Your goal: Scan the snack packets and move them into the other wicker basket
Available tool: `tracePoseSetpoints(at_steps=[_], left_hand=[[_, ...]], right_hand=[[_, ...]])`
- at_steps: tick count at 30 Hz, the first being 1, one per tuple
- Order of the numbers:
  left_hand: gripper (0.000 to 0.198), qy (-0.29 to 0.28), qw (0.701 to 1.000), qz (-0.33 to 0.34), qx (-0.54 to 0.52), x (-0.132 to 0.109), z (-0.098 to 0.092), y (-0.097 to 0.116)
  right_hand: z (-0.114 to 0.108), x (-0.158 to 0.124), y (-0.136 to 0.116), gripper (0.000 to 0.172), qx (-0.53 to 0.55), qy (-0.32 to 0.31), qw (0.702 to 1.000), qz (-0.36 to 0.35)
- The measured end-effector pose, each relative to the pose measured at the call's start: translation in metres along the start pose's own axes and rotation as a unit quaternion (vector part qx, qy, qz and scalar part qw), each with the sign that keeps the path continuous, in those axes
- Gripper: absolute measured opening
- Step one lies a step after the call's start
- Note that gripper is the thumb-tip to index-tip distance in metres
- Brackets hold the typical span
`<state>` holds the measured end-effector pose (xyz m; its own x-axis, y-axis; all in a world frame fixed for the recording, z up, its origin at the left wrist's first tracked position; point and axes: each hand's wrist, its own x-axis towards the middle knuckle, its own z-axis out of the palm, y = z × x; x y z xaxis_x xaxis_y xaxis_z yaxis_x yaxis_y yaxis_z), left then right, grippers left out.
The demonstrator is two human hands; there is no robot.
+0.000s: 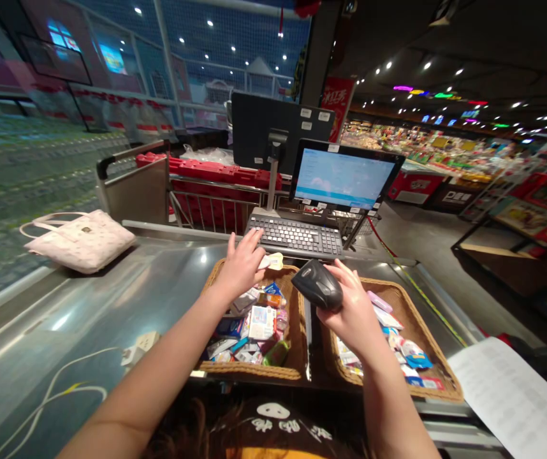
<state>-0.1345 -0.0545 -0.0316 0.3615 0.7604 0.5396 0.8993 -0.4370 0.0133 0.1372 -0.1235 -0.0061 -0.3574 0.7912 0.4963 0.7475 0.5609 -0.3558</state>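
A shop aisle (417, 204) stretches far beyond the right hand (345, 299), with lit goods and hanging lights. A metal tabletop (168, 280) runs beneath both hands and out to either side. Past its far edge, ahead of the left hand (245, 261), stands a cart (216, 197) with red plastic over it. Between that cart and the hands rise two monitors: a dark one (278, 127) seen from behind, and a lit one (347, 175) facing the hands. Two wicker baskets full of small boxes and packets sit side by side: the left basket (254, 370) below the left hand, the right basket (400, 389) below and right of the right hand. A keyboard (297, 236) lies just ahead of the hands; the left fingers reach its near left corner, though whether they touch is unclear. Well left of the left hand rests a pink bag (85, 242); right of the right hand lies a printed sheet (512, 389). The hands are apart. The right is wrapped around a black scanner (316, 285), its head towards the left hand, which seems to pinch a white-and-yellow packet (274, 261) on its thumb side.
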Motion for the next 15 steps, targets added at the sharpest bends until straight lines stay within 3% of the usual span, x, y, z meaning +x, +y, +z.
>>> tracePoseSetpoints(at_steps=[5,9,15], left_hand=[[0.013,-0.117,0.992,0.031,-0.027,-0.021,0.034,0.003],[0.021,-0.209,0.977,0.045,-0.022,-0.033,0.059,0.005],[0.030,-0.276,0.960,0.035,-0.020,-0.039,0.076,0.006]], right_hand=[[0.001,-0.003,0.004,0.041,0.004,-0.001,1.000,0.020],[0.003,-0.005,0.010,0.038,0.011,0.004,1.000,0.027],[0.006,-0.009,0.022,0.038,0.021,-0.001,0.999,0.033]])
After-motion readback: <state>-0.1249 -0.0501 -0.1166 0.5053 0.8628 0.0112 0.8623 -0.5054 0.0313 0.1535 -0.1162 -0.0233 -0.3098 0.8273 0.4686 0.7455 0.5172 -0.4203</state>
